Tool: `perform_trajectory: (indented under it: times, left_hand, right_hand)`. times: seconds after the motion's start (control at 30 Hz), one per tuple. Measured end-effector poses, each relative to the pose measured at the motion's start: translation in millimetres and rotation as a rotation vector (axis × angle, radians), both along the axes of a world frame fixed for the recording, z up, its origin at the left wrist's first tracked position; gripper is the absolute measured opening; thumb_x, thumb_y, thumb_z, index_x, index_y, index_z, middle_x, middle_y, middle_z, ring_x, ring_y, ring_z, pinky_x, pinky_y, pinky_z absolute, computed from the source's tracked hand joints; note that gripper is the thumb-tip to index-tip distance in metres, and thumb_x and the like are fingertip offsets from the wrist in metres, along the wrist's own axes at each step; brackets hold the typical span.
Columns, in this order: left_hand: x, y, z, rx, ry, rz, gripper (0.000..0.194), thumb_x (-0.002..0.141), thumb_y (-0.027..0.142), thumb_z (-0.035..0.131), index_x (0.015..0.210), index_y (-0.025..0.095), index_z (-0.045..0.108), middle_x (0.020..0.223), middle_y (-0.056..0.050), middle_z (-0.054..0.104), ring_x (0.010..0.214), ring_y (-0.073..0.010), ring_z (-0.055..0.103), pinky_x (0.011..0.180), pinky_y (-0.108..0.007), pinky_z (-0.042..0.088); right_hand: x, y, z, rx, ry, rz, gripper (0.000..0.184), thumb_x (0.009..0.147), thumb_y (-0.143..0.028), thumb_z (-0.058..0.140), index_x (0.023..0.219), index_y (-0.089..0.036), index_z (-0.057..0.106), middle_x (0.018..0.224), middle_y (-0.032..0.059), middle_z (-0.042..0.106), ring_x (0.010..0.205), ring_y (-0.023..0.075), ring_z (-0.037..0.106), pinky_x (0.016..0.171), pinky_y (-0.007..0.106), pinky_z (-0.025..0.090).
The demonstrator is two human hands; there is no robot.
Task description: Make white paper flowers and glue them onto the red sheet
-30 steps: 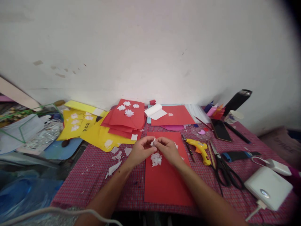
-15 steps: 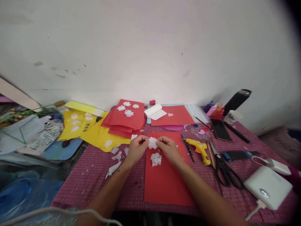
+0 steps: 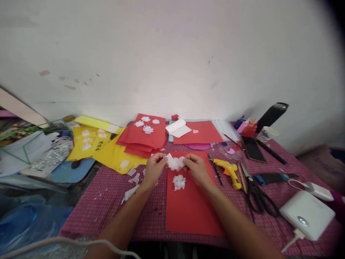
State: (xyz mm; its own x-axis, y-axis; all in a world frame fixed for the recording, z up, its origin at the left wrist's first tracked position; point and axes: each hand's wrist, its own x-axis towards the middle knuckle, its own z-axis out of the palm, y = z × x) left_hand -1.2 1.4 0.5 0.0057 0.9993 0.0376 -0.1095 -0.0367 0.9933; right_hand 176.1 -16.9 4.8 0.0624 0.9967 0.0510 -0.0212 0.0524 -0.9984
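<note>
A crinkled piece of white tissue paper stretches between my two hands, above a red paper sheet. My left hand pinches its left edge between thumb and fingers. At the opposite edge, my right hand has its fingers closed on the paper. Just below, a ruffled white paper flower lies on the red sheet. Torn white scraps are scattered on the cloth left of my left hand. Right of my right hand lie a dark pen and a yellow glue gun.
Black scissors, a utility knife and a white charger box lie to the right. Behind are a red paper stack with white flowers, a white paper roll and a phone. Yellow sheets rest at left.
The white tissue paper was bunched small between my fingertips, and now it is opened out wider. My hands have moved apart sideways. The flower on the red sheet has stayed put.
</note>
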Motion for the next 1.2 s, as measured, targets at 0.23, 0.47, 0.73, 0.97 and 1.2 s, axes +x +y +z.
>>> perform_trajectory:
  times: [0.23, 0.47, 0.73, 0.97, 1.2]
  left_hand:
    - [-4.3, 4.4, -2.2, 0.275, 0.38, 0.113, 0.02, 0.085, 0.029, 0.057, 0.096, 0.019, 0.07, 0.091, -0.005, 0.07, 0.084, -0.0167, 0.063, 0.077, -0.028, 0.048]
    - [-1.3, 5.0, -7.1, 0.665, 0.921, -0.093, 0.029, 0.08, 0.012, 0.053, 0.1, 0.021, 0.071, 0.106, -0.009, 0.066, 0.1, -0.0211, 0.059, 0.092, -0.036, 0.045]
    - [-24.9, 10.5, 4.8, 0.595, 0.794, 0.052, 0.037, 0.073, 0.009, 0.05, 0.102, 0.02, 0.07, 0.114, -0.007, 0.065, 0.109, -0.021, 0.058, 0.1, -0.035, 0.043]
    - [-76.4, 36.0, 13.7, 0.281, 0.597, 0.474, 0.025, 0.082, 0.03, 0.053, 0.098, 0.015, 0.068, 0.091, -0.005, 0.071, 0.081, -0.0169, 0.064, 0.076, -0.027, 0.049]
    - [-62.7, 32.4, -0.8, 0.278, 1.179, 0.09, 0.019, 0.08, 0.03, 0.057, 0.09, 0.019, 0.069, 0.091, -0.008, 0.07, 0.088, -0.022, 0.061, 0.08, -0.032, 0.044]
  right_hand:
    - [9.6, 5.5, 5.3, 0.086, -0.109, -0.096, 0.028, 0.083, -0.039, 0.059, 0.065, -0.019, 0.052, 0.056, -0.0039, 0.049, 0.052, 0.0113, 0.042, 0.052, 0.023, 0.031]
    - [7.7, 6.5, 2.6, 0.217, -0.302, -0.169, 0.026, 0.086, -0.041, 0.056, 0.074, -0.018, 0.06, 0.067, -0.0007, 0.058, 0.062, 0.0149, 0.05, 0.057, 0.025, 0.037]
    - [5.6, 4.5, -5.2, 0.41, -0.599, -0.166, 0.018, 0.092, -0.026, 0.049, 0.088, -0.019, 0.066, 0.082, 0.0036, 0.066, 0.077, 0.0182, 0.059, 0.07, 0.029, 0.044]
    - [-0.7, 12.4, -16.4, 0.636, -0.877, -0.176, 0.022, 0.091, -0.018, 0.05, 0.101, -0.02, 0.069, 0.097, 0.0102, 0.066, 0.091, 0.0215, 0.059, 0.082, 0.034, 0.047]
    - [1.3, 4.8, -9.8, 0.65, -1.108, 0.012, 0.027, 0.079, -0.009, 0.056, 0.101, -0.019, 0.07, 0.103, 0.0122, 0.065, 0.097, 0.0262, 0.057, 0.085, 0.04, 0.046]
